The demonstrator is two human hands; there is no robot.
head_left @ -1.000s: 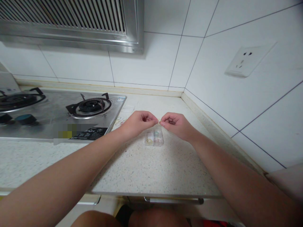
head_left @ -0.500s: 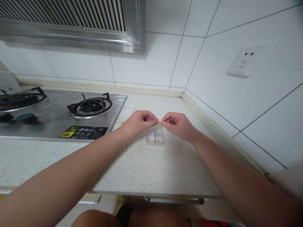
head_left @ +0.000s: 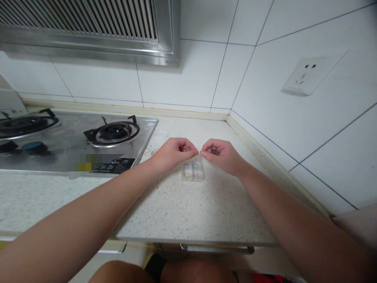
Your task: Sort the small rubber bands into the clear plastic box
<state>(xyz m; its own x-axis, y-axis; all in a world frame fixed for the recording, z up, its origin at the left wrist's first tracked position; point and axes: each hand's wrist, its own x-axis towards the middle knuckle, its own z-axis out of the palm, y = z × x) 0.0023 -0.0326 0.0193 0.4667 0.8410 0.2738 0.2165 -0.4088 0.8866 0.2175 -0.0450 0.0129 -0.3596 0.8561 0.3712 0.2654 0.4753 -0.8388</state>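
Note:
My left hand and my right hand meet fingertip to fingertip above the counter, each closed in a pinch. Whatever sits between the fingertips is too small to make out. Just below them a small clear plastic box with compartments lies on the counter, holding several thin coloured rings. More thin rings lie loose to the left of my left hand, beside the stove's edge. Behind these is a flat clear piece, perhaps a lid, only faintly visible.
A gas stove with a burner stands at the left. The range hood hangs above it. Tiled walls meet in the far right corner, with a socket on the right wall. The speckled counter ends in front of my legs.
Both hands hold nearly the same place and pinch. The box and loose rings have not visibly moved.

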